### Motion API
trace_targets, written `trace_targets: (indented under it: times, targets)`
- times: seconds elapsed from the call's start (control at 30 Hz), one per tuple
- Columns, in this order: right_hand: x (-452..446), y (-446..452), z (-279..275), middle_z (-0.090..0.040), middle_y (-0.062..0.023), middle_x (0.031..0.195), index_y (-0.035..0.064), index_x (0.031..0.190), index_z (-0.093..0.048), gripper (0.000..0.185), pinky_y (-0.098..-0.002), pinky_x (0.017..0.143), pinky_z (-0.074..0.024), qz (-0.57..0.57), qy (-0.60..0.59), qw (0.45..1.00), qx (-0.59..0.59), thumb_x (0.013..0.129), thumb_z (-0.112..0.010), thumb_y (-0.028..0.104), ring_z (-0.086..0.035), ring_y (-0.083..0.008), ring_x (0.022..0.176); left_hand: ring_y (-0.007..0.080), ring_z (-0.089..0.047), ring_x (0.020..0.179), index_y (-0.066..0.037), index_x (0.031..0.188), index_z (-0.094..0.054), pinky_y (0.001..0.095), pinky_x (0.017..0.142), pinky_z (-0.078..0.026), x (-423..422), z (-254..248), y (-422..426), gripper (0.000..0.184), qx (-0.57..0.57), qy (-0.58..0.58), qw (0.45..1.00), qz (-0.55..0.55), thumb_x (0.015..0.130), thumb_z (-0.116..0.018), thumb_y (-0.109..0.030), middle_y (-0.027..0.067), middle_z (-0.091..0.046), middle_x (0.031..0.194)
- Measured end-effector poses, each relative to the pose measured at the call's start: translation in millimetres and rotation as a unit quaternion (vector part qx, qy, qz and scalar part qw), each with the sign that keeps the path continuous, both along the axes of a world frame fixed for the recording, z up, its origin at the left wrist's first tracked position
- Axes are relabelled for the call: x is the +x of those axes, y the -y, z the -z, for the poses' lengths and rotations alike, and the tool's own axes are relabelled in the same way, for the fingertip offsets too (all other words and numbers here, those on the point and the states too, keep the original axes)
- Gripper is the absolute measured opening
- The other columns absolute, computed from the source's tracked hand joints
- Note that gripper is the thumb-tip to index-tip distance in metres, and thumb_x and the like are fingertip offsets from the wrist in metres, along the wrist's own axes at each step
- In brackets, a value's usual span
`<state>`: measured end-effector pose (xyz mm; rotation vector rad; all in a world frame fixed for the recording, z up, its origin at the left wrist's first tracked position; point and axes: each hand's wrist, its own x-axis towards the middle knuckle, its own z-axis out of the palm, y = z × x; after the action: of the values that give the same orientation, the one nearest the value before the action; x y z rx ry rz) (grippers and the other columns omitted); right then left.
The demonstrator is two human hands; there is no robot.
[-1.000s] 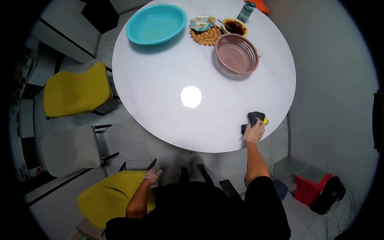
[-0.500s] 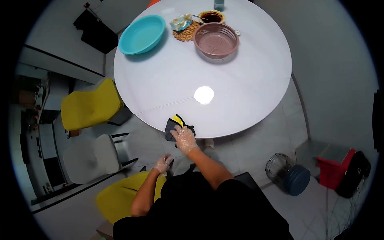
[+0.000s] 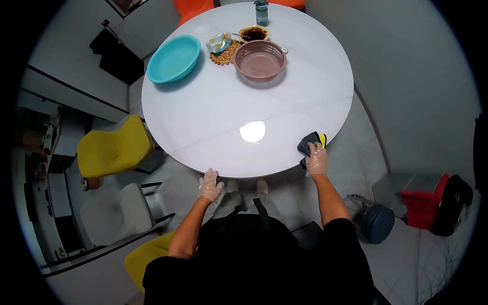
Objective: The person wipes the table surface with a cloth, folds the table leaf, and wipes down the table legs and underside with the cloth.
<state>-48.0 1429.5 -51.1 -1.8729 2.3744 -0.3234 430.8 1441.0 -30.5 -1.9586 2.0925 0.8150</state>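
Note:
My right hand (image 3: 317,159), in a clear plastic glove, presses a grey and yellow cloth (image 3: 308,143) onto the white round table (image 3: 203,114) near its right front rim. The cloth is bunched under the fingers, and part of it hangs at the edge. My left hand (image 3: 209,187), gloved the same way, is by the front edge with its fingers stretched out and nothing in them. Whether its fingertips touch the rim I cannot tell.
Toward the far side stand a turquoise basin (image 3: 174,60), a pinkish-brown basket (image 3: 260,63), a bowl of dark sauce (image 3: 254,34), a crumpled packet (image 3: 218,42) on a beaded mat (image 3: 225,55), and a bottle (image 3: 261,12). A yellow chair (image 3: 114,147) and a blue-topped stool (image 3: 377,223) flank me.
My right hand has moved the cloth from the front left edge to the right along the table. My left hand has come up to the front edge. The view has shifted slightly.

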Motion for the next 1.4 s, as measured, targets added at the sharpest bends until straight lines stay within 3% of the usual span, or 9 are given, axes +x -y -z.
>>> trace_targets:
  times: [0.13, 0.47, 0.63, 0.73, 0.8, 0.93, 1.07, 1.27, 1.4]
  targets:
    - [-30, 19, 5, -0.059, -0.0181, 0.137, 0.0162, 0.133, -0.061, 0.062, -0.0486, 0.103, -0.0508, -0.047, 0.011, 0.999, -0.006, 0.073, -0.079, 0.014, -0.058, -0.0389, 0.122, 0.0325, -0.030, 0.154, -0.011, 0.145, -0.054, 0.0543, 0.125, -0.023, 24, -10, 7, 0.059, 0.048, -0.090, 0.995, -0.010, 0.094, -0.066, -0.038, 0.0179, -0.035, 0.164]
    - [-3, 125, 6, -0.056, -0.0262, 0.139, 0.0043, 0.150, -0.050, 0.061, -0.0464, 0.113, -0.0425, 0.342, 0.055, 0.934, 0.086, 0.096, -0.060, 0.033, -0.052, -0.0407, 0.132, 0.0376, -0.047, 0.143, -0.003, 0.145, -0.052, 0.0407, 0.119, -0.036, 184, -12, 9, 0.057, 0.072, -0.221, 0.954, -0.189, 0.098, -0.066, -0.033, 0.0250, -0.049, 0.152]
    - [75, 195, 52, -0.057, -0.0273, 0.138, 0.0010, 0.147, -0.051, 0.062, -0.0465, 0.115, -0.0400, 0.238, -0.044, 0.970, 0.039, 0.094, -0.061, 0.032, -0.052, -0.0413, 0.131, 0.0307, -0.057, 0.133, 0.000, 0.143, -0.054, 0.0375, 0.112, -0.043, 291, 57, 1, 0.056, 0.129, -0.302, 0.881, -0.341, 0.101, -0.064, -0.036, 0.0221, -0.059, 0.142]
    - [202, 246, 55, -0.054, -0.0248, 0.142, 0.0096, 0.150, -0.049, 0.065, -0.0490, 0.111, -0.0429, 0.214, -0.081, 0.973, -0.027, 0.091, -0.066, 0.029, -0.054, -0.0411, 0.129, 0.0276, -0.063, 0.122, 0.000, 0.141, -0.057, 0.0376, 0.105, -0.048, 333, 65, 2, 0.055, 0.164, -0.291, 0.866, -0.372, 0.103, -0.061, -0.039, 0.0193, -0.066, 0.132]
    - [320, 270, 31, -0.053, -0.0242, 0.144, 0.0119, 0.148, -0.053, 0.069, -0.0516, 0.107, -0.0452, 0.221, -0.035, 0.971, -0.085, 0.083, -0.076, 0.020, -0.055, -0.0410, 0.128, 0.0272, -0.065, 0.116, -0.001, 0.141, -0.058, 0.0384, 0.103, -0.049, 355, 52, 6, 0.054, 0.166, -0.267, 0.885, -0.343, 0.102, -0.062, -0.039, 0.0176, -0.069, 0.127]
    - [510, 290, 33, -0.061, -0.0205, 0.135, 0.0110, 0.142, -0.058, 0.069, -0.0532, 0.099, -0.0461, 0.078, 0.064, 0.982, -0.159, 0.073, -0.067, 0.010, -0.060, -0.0398, 0.117, 0.0270, -0.066, 0.119, -0.002, 0.139, -0.061, 0.0387, 0.101, -0.050, 398, 77, 31, 0.051, 0.151, -0.284, 0.894, -0.313, 0.102, -0.061, -0.037, 0.0167, -0.070, 0.129]
    - [639, 274, 0, -0.051, -0.0118, 0.148, 0.0141, 0.146, -0.055, 0.081, -0.0498, 0.097, -0.0451, -0.142, 0.119, 0.981, -0.050, 0.069, -0.080, 0.014, -0.056, -0.0347, 0.112, 0.0262, -0.064, 0.124, 0.001, 0.135, -0.062, 0.0385, 0.104, -0.049, 399, 86, 79, 0.046, 0.087, -0.309, 0.902, -0.288, 0.104, -0.059, -0.033, 0.0189, -0.069, 0.131]
    - [601, 264, -26, -0.051, -0.0091, 0.148, 0.0175, 0.147, -0.052, 0.081, -0.0478, 0.097, -0.0475, -0.338, 0.148, 0.929, 0.033, 0.072, -0.082, 0.013, -0.056, -0.0345, 0.114, 0.0246, -0.058, 0.131, 0.004, 0.143, -0.052, 0.0361, 0.111, -0.045, 353, 67, 178, 0.051, 0.115, -0.501, 0.794, -0.324, 0.103, -0.065, -0.024, 0.0186, -0.058, 0.144]
    - [501, 225, -24, -0.052, -0.0111, 0.150, 0.0160, 0.146, -0.055, 0.076, -0.0489, 0.107, -0.0430, -0.242, 0.088, 0.966, 0.021, 0.072, -0.075, 0.011, -0.055, -0.0348, 0.128, 0.0252, -0.053, 0.136, 0.003, 0.147, -0.047, 0.0369, 0.115, -0.041, 338, 43, 193, 0.059, 0.101, -0.477, 0.808, -0.330, 0.100, -0.069, -0.024, 0.0174, -0.054, 0.148]
